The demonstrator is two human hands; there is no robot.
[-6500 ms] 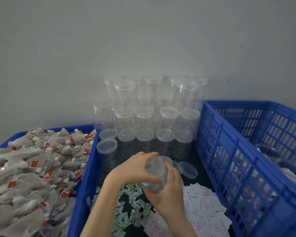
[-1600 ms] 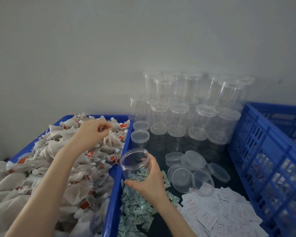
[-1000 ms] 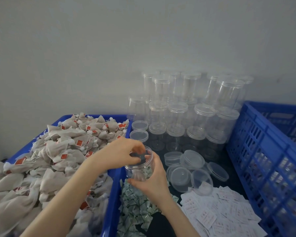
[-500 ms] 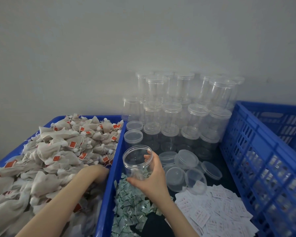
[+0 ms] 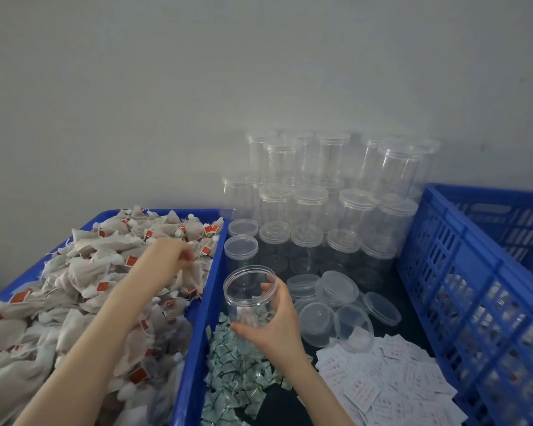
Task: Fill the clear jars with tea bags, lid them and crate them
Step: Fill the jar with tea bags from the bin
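Bag tags (image 5: 208,250) red, print prob. unreadable.

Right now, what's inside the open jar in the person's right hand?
The open jar in the right hand holds one pale tea bag at its bottom. The fingers cover part of the far wall, so anything there is hidden.

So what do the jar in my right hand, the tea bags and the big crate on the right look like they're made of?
Jar: clear glossy plastic, probably; you see through its thin wall. Tea bags: matte off-white mesh or paper, soft and crumpled, with red tags. Crate: rigid blue moulded plastic, with slotted walls.
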